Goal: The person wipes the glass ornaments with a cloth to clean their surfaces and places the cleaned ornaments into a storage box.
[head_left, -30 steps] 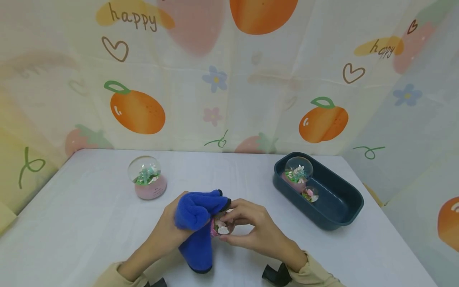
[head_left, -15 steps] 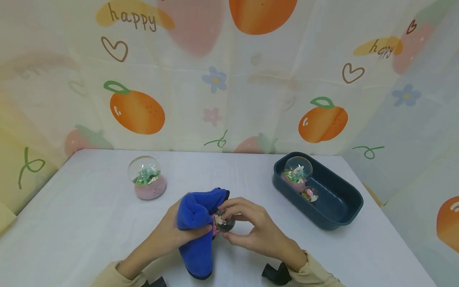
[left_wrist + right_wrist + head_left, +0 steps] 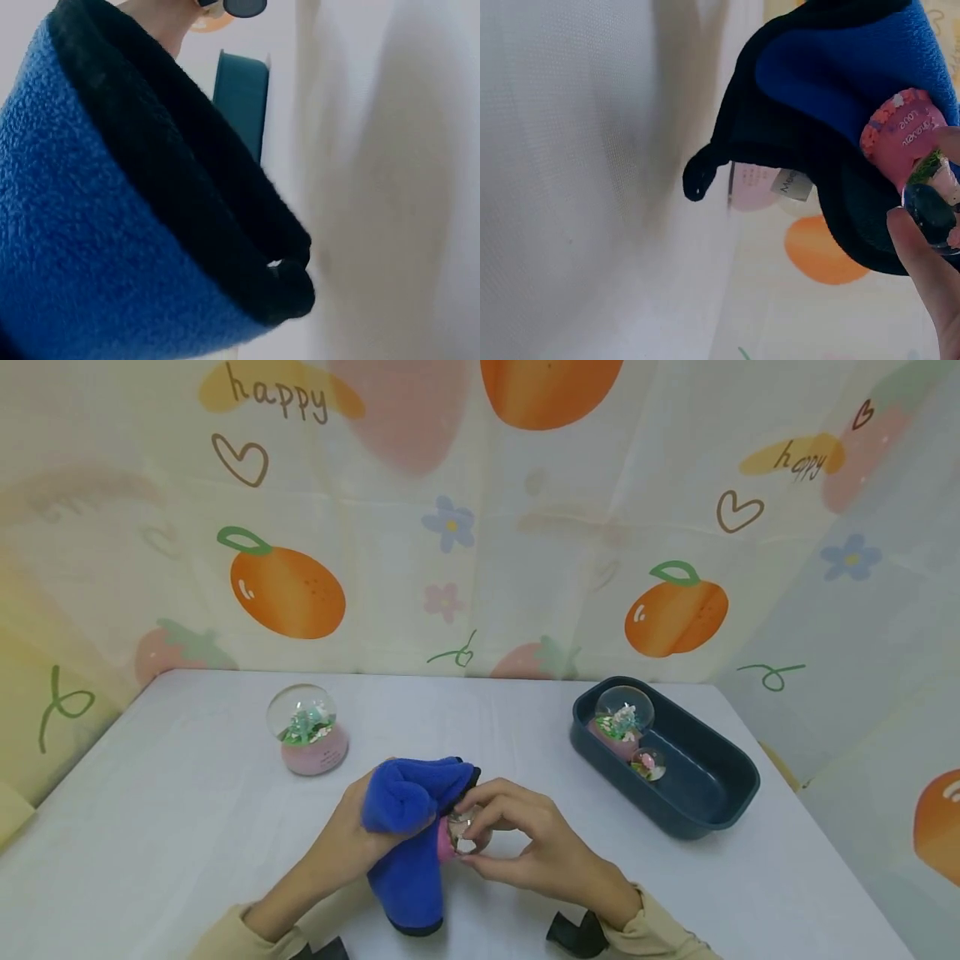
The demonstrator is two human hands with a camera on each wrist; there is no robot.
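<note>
My left hand [image 3: 348, 839] grips a folded blue cloth [image 3: 415, 885] with dark edging, low over the middle of the table. A small snow globe [image 3: 444, 839] lies sideways against the cloth, its pink base toward it. Thumb and fingers of my right hand [image 3: 521, 831] pinch the clear dome. Raised lettering shows on the pink base [image 3: 911, 135] in the right wrist view, where the cloth [image 3: 817, 82] rises behind it. From the left wrist, the cloth [image 3: 112, 240] fills much of the view and hides the globe.
A larger snow globe [image 3: 315, 752] with a pink base stands at the back left. To the right, a dark blue tray [image 3: 705, 793] holds a large snow globe [image 3: 622, 722] and a small one [image 3: 647, 765]. Behind the white table [image 3: 150, 827] hangs a fruit-patterned curtain [image 3: 390, 577].
The small globe has turned between my right fingers, so more of its pink base shows. The cloth in my left hand has shifted slightly to and fro. Tray and other globes stay put.
</note>
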